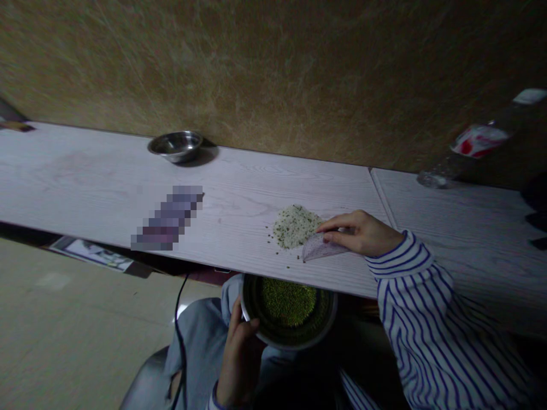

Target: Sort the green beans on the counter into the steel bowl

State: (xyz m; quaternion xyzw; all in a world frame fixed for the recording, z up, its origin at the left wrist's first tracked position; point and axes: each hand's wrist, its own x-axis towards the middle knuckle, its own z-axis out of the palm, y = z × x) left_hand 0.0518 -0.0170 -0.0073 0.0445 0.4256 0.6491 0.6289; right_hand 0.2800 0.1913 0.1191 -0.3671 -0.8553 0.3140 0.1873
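With thumb and fingers, my right hand pinches a thin, see-through purplish sheet, which is curved and touches the tabletop. Its edge is beside a pile of white rice grains mixed with green beans, and a few beans lie loose around the pile. Below the table's front edge, my left hand grips the rim of a metal bowl at its left side. Many green beans fill the bottom of that bowl, which is held over my lap.
A small steel bowl stands by the wall at the back left. Left of the pile is a pixelated flat item. A clear plastic bottle stands at the right. A black cable hangs past my leg.
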